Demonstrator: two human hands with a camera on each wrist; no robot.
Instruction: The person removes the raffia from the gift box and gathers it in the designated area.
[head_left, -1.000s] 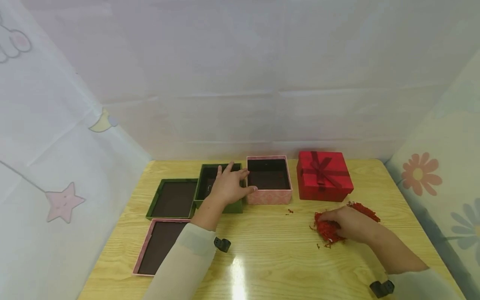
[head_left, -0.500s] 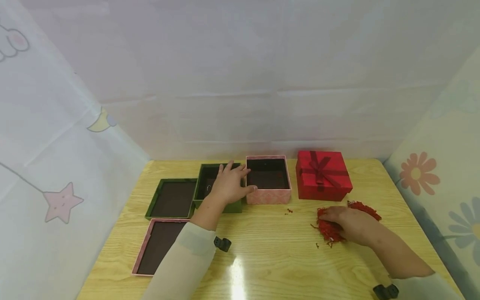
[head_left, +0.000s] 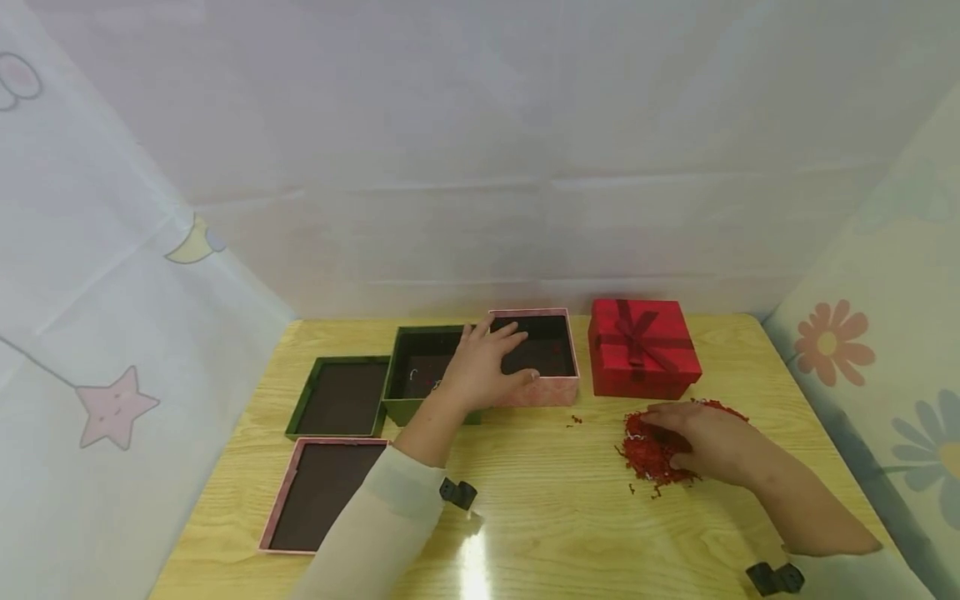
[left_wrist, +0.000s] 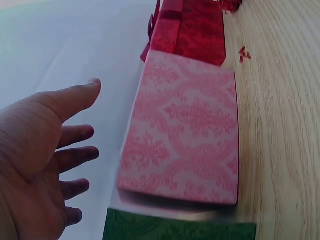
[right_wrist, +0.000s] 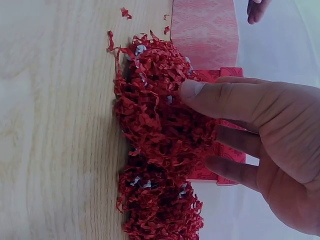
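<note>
My left hand [head_left: 483, 371] is held above the pink box [left_wrist: 185, 130] and the right edge of the green box [head_left: 405, 408], with its fingers spread and nothing in it. In the head view both boxes have no lid on and show dark insides; a few small light bits lie in the green one. On the right, my right hand [right_wrist: 280, 135] is over a heap of red shredded paper [right_wrist: 155, 110] flecked with white. Its thumb and fingers stand apart around the top of the heap, the thumb tip touching the shreds.
A red gift box [head_left: 643, 346] with a dark ribbon bow stands behind the paper. A green lid [head_left: 345, 398] and a pink lid [head_left: 326, 492] lie hollow side up at the left. Loose red scraps [head_left: 574, 421] dot the wooden table [head_left: 555, 517].
My left hand has shifted slightly right, from over the green box toward the pink one. The fingers of my right hand have loosened on the shredded paper, and more of the heap shows.
</note>
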